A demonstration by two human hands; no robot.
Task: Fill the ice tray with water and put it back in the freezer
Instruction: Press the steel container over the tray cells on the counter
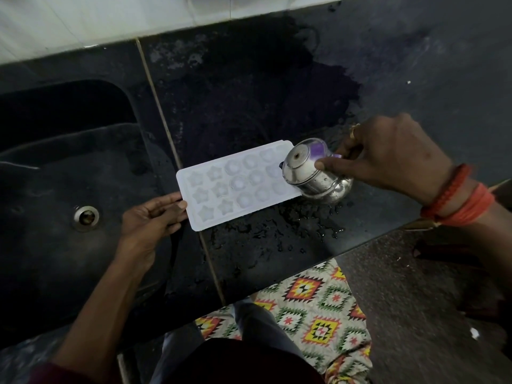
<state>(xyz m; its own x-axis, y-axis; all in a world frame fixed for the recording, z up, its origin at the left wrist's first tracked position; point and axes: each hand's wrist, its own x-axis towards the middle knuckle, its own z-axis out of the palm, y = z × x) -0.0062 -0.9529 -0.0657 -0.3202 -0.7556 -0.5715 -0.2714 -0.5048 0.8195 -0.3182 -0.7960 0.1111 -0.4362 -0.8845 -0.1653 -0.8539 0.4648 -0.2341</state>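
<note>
A white plastic ice tray [238,184] with star-shaped and round moulds lies flat on the black stone countertop [277,79], near the centre of the view, its long axis running from about 8 o'clock to 2 o'clock. The left hand [151,217] grips the tray's 8 o'clock end, thumb on the top rim and fingers curled under the edge. The right hand [388,156], with a gold ring and orange thread bands at the wrist, is closed around a small steel pot [310,173] that is tipped over the tray's 2 o'clock end, mouth turned toward the moulds; a purple reflection shows on its shiny surface. Whether water is flowing cannot be told. Water droplets [291,223] are scattered on the counter at the tray's 5 o'clock side. The dark sink basin [55,167] with its round metal drain [86,217] sits at 9 o'clock of the tray. A patterned floor mat [313,309] lies at 6 o'clock, below the counter edge.
</note>
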